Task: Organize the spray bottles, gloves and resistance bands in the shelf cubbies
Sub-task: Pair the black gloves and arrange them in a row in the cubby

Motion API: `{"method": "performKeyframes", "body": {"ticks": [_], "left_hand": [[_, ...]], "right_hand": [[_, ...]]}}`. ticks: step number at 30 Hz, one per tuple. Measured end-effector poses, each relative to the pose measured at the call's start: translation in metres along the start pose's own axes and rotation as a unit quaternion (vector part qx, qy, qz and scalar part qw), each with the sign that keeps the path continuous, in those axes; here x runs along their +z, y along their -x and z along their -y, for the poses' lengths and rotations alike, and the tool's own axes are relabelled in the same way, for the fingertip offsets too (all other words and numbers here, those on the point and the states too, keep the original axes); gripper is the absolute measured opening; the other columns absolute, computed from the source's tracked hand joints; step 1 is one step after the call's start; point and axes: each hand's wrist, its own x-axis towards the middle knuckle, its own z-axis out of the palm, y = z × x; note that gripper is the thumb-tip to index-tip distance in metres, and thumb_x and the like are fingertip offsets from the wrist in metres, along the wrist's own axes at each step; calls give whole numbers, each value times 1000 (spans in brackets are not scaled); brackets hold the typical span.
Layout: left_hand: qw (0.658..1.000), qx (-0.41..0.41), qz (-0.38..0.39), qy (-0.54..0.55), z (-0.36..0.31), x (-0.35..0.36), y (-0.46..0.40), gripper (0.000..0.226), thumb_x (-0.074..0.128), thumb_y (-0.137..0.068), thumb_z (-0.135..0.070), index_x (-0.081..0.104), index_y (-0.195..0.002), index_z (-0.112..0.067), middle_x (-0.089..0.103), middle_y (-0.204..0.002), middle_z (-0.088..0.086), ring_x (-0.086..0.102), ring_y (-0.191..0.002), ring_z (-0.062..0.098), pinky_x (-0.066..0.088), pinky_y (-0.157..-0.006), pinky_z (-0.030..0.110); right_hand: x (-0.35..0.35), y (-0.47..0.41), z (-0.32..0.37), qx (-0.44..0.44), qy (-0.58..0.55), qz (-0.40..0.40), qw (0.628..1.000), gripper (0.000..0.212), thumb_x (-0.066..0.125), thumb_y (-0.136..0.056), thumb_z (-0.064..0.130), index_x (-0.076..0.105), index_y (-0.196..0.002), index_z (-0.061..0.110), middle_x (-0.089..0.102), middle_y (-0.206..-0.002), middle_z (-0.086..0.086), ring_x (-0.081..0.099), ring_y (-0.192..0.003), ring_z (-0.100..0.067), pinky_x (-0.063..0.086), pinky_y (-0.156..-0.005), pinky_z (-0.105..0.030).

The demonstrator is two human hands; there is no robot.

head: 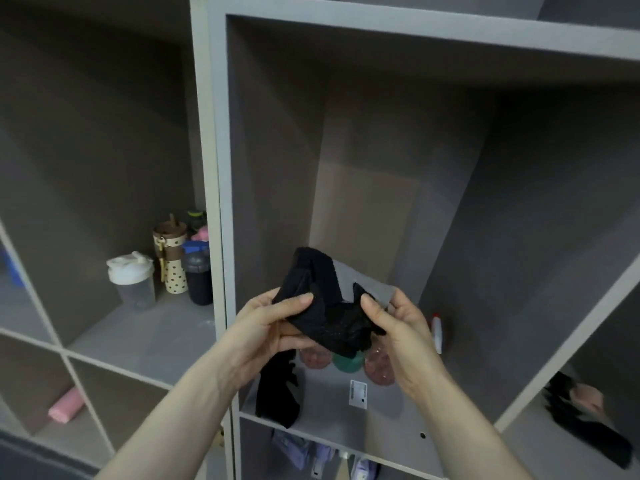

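Observation:
I hold a black glove [327, 306] in front of the middle cubby [381, 407]. My left hand [266, 330] pinches its left side and my right hand [398, 327] pinches its right side. A second black glove [277, 393] lies on the cubby floor below my left hand. Behind the held glove sit pink and green rolled resistance bands [379, 367], partly hidden. A white spray bottle with a red tip [437, 332] stands at the cubby's right wall.
The left cubby holds several drink bottles and shakers [173, 265]. A pink roll [65, 408] lies in the lower left cubby. Black and pink items [581, 414] fill the right cubby. Purple packets [298, 452] sit in the cubby below. Grey dividers [220, 202] frame each cubby.

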Motion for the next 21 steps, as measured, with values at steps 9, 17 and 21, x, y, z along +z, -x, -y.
{"method": "performKeyframes", "body": {"ticks": [9,17,21], "left_hand": [[985,-116,78,-103,-24,-21,2,81,44,-71,-78,74,-101,-9,73,-101,15,71,-89,28,58,-74,35],[983,-26,-10,-180,-13,-14,3,22,66,-83,-11,69,-104,-3,74,-99,18,72,-88,26,58,-75,27],[978,-12,-57,-199,-12,-17,-1,16,63,-87,-11,69,-101,-6,74,-99,14,71,-92,27,57,-82,31]], "right_hand": [[20,-31,38,29,202,214,955,15,64,-84,5,71,-93,16,73,-88,2,67,-88,-15,53,-85,-28],[41,-51,23,31,199,215,956,35,72,-77,6,64,-109,16,67,-91,2,66,-83,-7,54,-74,-19],[51,-64,2,-2,159,164,974,30,70,-78,3,66,-103,19,69,-103,-7,65,-96,-14,54,-84,-28]]}}
